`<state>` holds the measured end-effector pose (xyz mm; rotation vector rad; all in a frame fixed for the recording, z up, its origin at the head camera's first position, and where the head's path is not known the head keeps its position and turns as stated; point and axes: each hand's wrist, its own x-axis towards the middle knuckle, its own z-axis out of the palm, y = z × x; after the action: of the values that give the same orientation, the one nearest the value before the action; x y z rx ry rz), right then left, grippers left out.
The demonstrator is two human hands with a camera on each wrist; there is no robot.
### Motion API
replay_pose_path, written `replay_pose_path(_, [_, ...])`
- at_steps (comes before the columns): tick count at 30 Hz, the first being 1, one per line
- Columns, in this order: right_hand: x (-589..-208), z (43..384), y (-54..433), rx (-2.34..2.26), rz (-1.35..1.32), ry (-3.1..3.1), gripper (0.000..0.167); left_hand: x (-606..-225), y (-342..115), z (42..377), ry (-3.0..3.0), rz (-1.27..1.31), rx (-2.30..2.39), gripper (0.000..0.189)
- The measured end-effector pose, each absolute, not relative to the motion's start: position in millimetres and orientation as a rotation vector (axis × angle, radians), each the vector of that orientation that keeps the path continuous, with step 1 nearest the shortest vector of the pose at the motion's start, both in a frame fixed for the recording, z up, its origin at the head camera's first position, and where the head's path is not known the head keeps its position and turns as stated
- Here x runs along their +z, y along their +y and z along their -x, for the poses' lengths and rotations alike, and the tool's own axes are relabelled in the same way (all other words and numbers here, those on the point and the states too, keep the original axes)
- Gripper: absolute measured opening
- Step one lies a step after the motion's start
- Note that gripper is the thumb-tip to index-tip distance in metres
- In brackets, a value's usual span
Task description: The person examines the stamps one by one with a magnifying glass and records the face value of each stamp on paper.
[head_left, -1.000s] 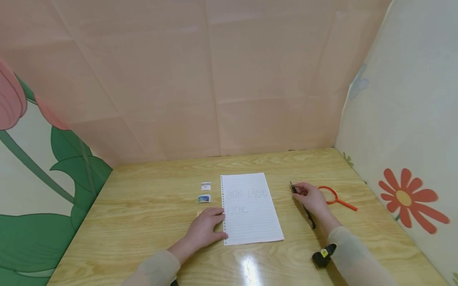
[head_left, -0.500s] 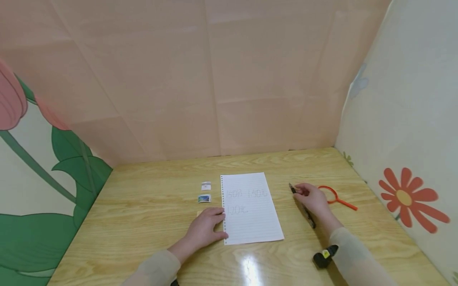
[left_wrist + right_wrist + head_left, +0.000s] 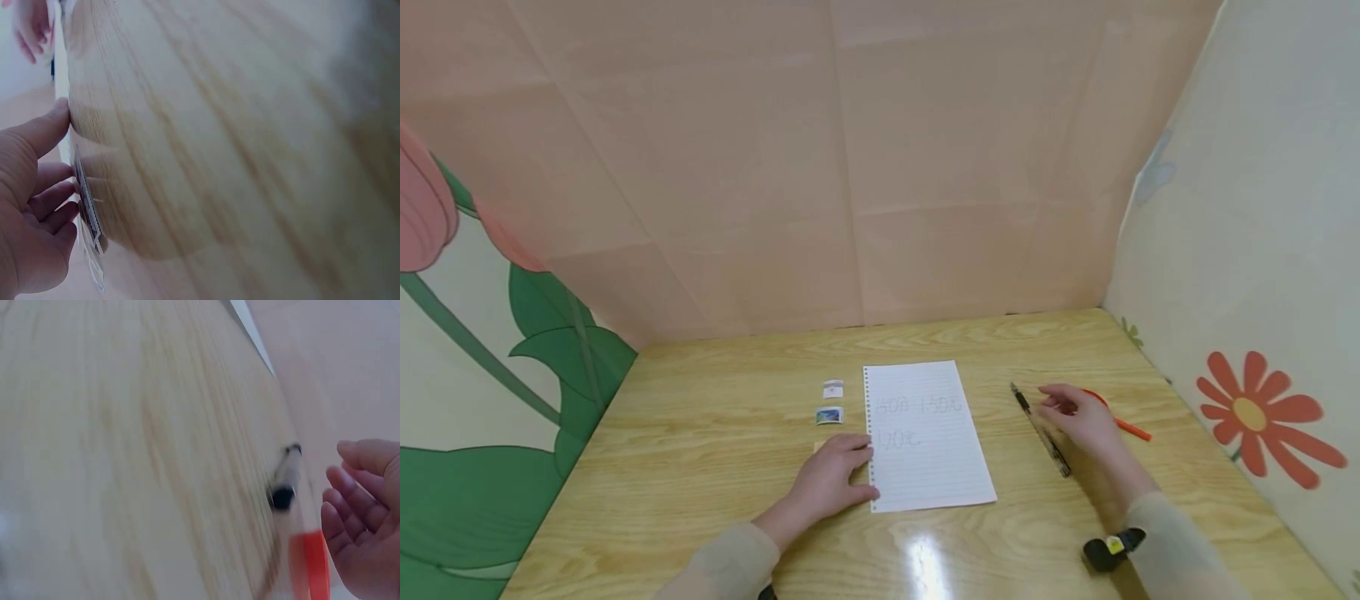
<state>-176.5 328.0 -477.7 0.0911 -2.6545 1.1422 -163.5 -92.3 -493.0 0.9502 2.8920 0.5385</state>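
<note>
Lined loose-leaf paper (image 3: 936, 475) with faint handwritten figures lies on the table. My left hand (image 3: 829, 477) rests along its punched left edge, fingers fairly straight. A pale edge of something (image 3: 817, 447) pokes out beside that hand, mostly covered by it. To the right of the paper a black pen (image 3: 1043, 435) lies on the tabletop. Close beside the pen, apart from it, hovers my right hand (image 3: 1081, 423), its fingers loosely bent around nothing. In the right wrist view the pen (image 3: 287, 478) is blurred and a gap separates it from the fingers (image 3: 350, 487).
Two small stamp-like pieces, one pale (image 3: 832, 389) and one blue-green (image 3: 829, 415), lie left of the paper. A red-handled magnifying glass (image 3: 1131, 429) is partly hidden behind my right hand. Walls with a pink covering (image 3: 850, 167) and flower pictures surround the wooden table (image 3: 700, 417).
My right hand has let go of the pen and drawn back to the right, now covering more of the magnifying glass. The left hand and paper stay in place.
</note>
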Motion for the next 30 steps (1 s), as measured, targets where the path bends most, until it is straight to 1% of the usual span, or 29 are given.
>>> replay_pose_path(8, [-474, 163, 367, 1.108, -0.105, -2.753, 0.040, -492, -92, 163, 2.887, -0.946, 0.535, 0.065])
replay_pose_path(16, [-481, 154, 406, 1.087, -0.044, -2.772, 0.044, -491, -92, 163, 2.885, -0.939, 0.539, 0.065])
replay_pose_path(22, [-482, 146, 424, 1.042, -0.049, -2.775, 0.045, -493, -92, 164, 2.881, -0.921, 0.523, 0.066])
replay_pose_path(30, [-480, 140, 438, 1.015, 0.008, -2.846, 0.054, -491, -91, 164, 2.882, -0.933, 0.522, 0.065])
